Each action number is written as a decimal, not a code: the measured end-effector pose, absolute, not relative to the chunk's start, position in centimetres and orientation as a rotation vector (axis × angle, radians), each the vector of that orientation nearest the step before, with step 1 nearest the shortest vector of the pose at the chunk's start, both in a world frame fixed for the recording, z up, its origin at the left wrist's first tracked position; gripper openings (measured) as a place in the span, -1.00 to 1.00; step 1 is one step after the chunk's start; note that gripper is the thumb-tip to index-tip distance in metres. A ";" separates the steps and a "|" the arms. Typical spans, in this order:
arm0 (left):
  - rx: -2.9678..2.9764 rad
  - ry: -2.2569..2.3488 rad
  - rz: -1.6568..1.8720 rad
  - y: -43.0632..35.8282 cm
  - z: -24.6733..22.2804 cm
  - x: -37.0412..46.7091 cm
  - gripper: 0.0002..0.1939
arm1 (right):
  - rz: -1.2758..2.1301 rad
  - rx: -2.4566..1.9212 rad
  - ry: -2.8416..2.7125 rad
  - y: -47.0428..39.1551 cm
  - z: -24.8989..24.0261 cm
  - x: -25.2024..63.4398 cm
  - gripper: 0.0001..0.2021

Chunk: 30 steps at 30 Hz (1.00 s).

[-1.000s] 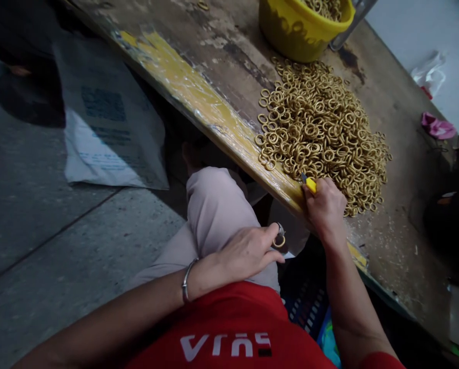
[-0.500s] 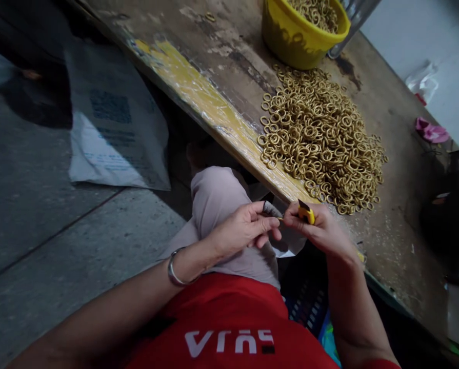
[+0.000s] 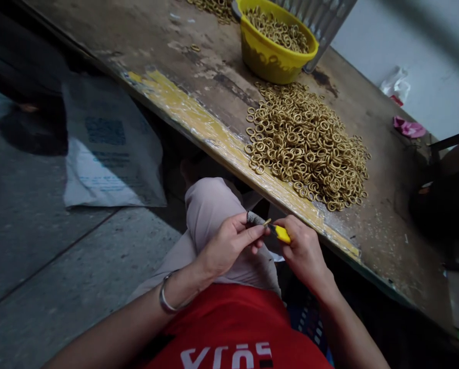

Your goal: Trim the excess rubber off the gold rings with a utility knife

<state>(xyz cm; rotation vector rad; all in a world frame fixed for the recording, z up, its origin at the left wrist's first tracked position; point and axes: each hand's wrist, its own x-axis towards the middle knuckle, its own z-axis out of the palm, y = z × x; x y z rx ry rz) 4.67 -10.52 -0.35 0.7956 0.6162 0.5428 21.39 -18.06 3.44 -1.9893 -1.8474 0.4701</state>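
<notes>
Over my lap, my left hand [image 3: 233, 241] pinches a small gold ring [image 3: 266, 222] between thumb and a finger that wears a dark grey cover [image 3: 254, 219]. My right hand [image 3: 300, 243] is closed around a yellow utility knife [image 3: 282, 234], whose dark blade end points left at the ring. Blade and ring look close together; whether they touch I cannot tell. Past the table edge lies a large heap of gold rings [image 3: 310, 146]. Behind the heap stands a yellow tub [image 3: 270, 59] filled with more such rings.
The worn wooden table [image 3: 144, 36] has a taped yellow edge [image 3: 198, 113] running diagonally in front of me. A white printed sack [image 3: 110, 159] stands on the floor at left. At the right are a pink cloth [image 3: 409, 127] and a clear plastic bag [image 3: 396, 84].
My right hand has turned the knife from blade upward to blade toward the ring. My left hand still holds the ring. The view has shifted, showing more rings at the table's far side.
</notes>
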 end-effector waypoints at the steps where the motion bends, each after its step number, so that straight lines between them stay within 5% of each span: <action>1: 0.831 0.622 0.554 -10.6 -0.4 4.7 -0.70 | 0.406 -2.026 -1.882 -18.3 3.2 21.2 -0.71; 9: 1.192 0.626 0.622 -10.7 0.0 4.8 -0.81 | 0.083 -2.128 -2.020 -18.3 2.5 20.8 -0.87; 19: 1.599 0.453 0.738 -11.1 1.7 3.3 -0.90 | -0.154 -2.666 -1.760 -15.9 2.3 24.2 -0.79; 30: 2.113 0.579 0.317 -10.5 -2.3 6.3 -0.86 | -0.295 -2.588 -1.820 -10.8 1.0 27.7 -0.80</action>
